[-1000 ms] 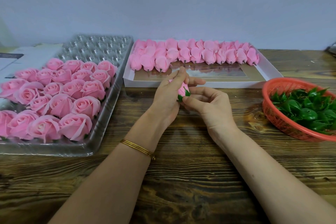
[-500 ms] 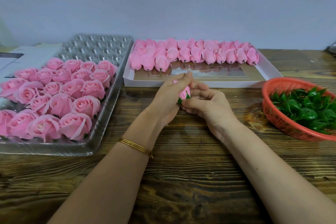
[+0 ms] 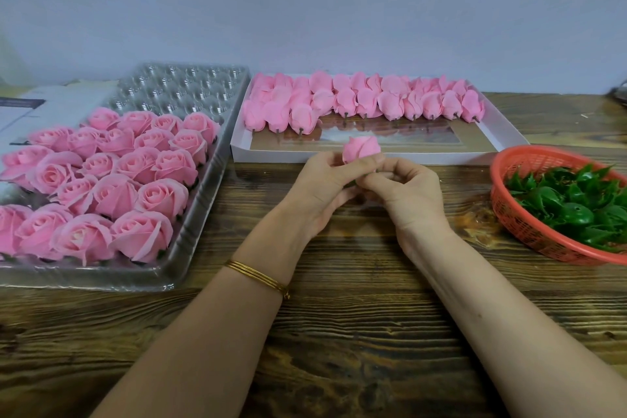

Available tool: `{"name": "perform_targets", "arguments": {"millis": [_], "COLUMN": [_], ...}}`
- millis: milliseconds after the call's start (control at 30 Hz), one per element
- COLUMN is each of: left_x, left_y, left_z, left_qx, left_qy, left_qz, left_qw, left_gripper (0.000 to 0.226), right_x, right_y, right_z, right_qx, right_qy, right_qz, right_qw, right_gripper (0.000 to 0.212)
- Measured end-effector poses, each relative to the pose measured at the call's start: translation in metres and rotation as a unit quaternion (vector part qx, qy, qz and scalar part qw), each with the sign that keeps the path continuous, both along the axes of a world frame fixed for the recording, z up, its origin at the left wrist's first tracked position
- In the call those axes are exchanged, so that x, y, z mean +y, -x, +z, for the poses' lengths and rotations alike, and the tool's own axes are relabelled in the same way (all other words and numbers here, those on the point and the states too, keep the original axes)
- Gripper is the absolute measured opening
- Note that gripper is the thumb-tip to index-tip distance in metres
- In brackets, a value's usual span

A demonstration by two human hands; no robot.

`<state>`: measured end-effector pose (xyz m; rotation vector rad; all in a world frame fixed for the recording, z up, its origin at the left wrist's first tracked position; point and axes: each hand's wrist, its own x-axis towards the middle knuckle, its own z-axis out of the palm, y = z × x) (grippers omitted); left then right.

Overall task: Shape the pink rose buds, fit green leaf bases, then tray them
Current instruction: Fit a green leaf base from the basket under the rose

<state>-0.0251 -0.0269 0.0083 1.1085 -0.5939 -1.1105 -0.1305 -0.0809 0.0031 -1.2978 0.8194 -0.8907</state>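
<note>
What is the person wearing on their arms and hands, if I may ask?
Neither the left hand nor the right hand has a glove, and no ring shows on the visible fingers. Both forearms are bare, with no sleeves in view. The only thing worn is a stack of thin gold bangles around the left wrist. The right wrist carries nothing.

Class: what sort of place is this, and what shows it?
Likely a craft worktable for assembling roses: tray of finished roses, box of pink buds, basket of green leaf bases.
</note>
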Motion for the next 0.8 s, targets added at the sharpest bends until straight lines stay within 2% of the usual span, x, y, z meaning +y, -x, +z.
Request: {"name": "perform_targets", "arguments": {"millis": [133,267,400,600,733,800], "left_x": [-0.0005,-0.0021,-0.0006,-0.0010,-0.0019,-0.0013], "left_y": [0.0068,0.0093,0.0066,0.0080,0.0082,0.0076], "left_z": [-0.0016,-0.0030,-0.0023,0.0004,0.0000,0.0003], "left_qx": [-0.012,-0.012,0.002,0.016,0.013,0.003], "left_qy": [-0.005,0.006,0.007,0.017,0.030,0.031], "left_qz": [-0.044,-0.046,-0.044,-0.037,-0.028,-0.023], "left_qw": [0.999,0.999,0.999,0.999,0.999,0.999], "left_gripper": [0.019,0.012,0.018,0.010,0.028,0.025], "right_x": [-0.0003,0.0013,0.0020,0.0009,0.0012,0.0018], "right_y": [0.0005,0.0013,0.0021,0.0016,0.0008,0.0012], "right_z": [-0.0023,-0.0017,-0.0001,-0.0008,-0.0021,-0.0014], "right_qx": [0.010,0.006,-0.007,-0.038,-0.044,-0.034], "right_qy": [0.037,0.048,0.057,0.038,0.015,0.021], "right_qz": [-0.007,0.014,0.048,0.094,0.094,0.091], "right_qw": [0.999,0.999,0.997,0.994,0.995,0.995], "right_gripper": [0.019,0.021,0.023,0.045,0.040,0.035]}}
